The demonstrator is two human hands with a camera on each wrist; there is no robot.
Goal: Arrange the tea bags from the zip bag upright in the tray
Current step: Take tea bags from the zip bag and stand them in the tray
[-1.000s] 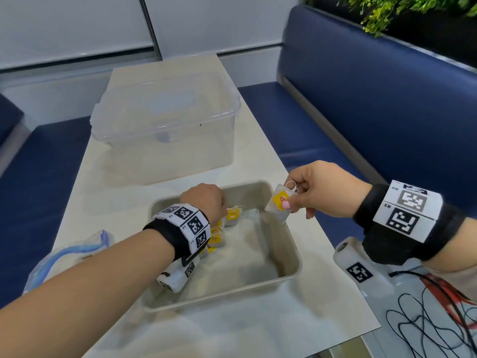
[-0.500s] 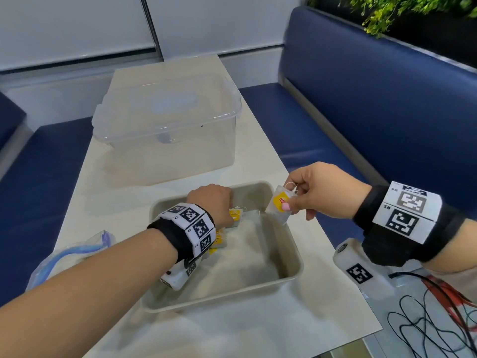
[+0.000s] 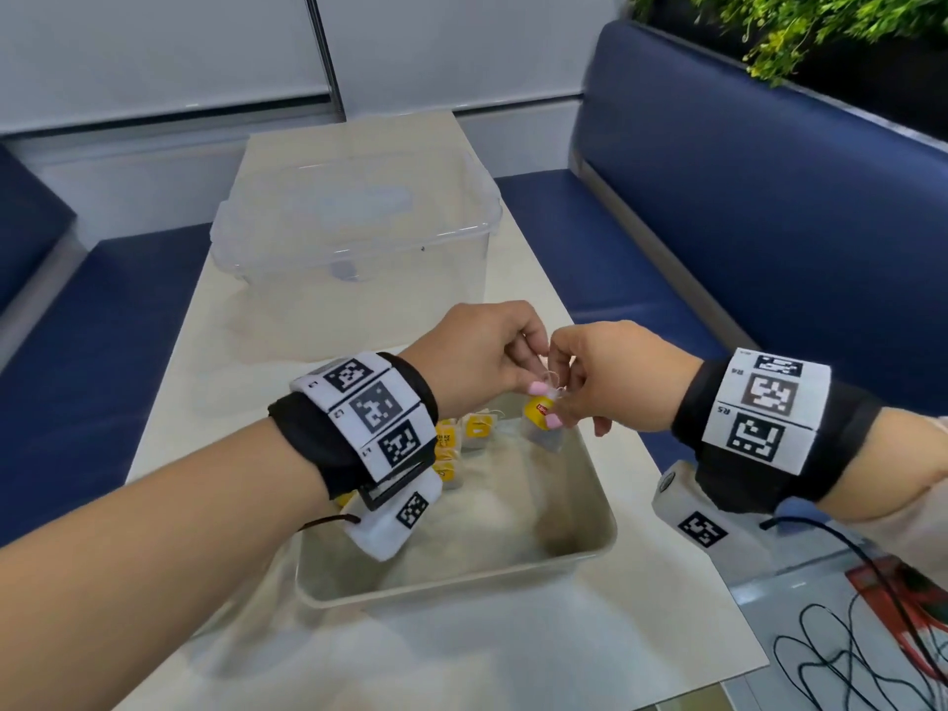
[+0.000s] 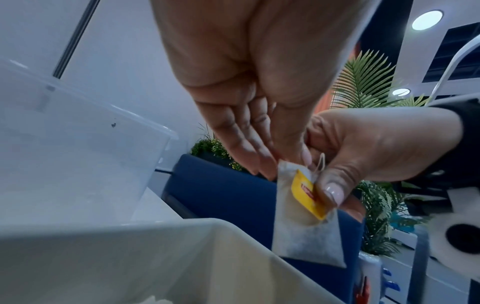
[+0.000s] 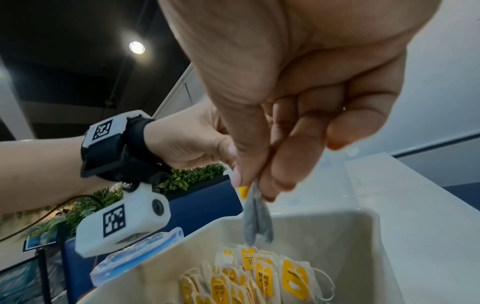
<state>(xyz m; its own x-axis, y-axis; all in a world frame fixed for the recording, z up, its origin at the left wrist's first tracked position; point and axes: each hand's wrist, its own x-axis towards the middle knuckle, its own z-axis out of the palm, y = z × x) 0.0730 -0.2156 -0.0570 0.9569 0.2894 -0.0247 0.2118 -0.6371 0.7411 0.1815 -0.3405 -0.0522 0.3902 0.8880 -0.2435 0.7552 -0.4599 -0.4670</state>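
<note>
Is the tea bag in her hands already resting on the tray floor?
No, the tea bag hangs above the tray rim, pinched by both hands.

A long, pale worktop (image 3: 359,146) runs from near to far down the middle of the scene. Blue upholstered benches stand on both sides of it: one on the right (image 3: 769,207) with a tall backrest, another at far left (image 3: 31,233). Green plants (image 3: 800,28) grow behind the right backrest (leafy, some yellowish). The far wall (image 3: 154,48) is white panelling. Round ceiling lights (image 4: 426,20) glow overhead.
</note>
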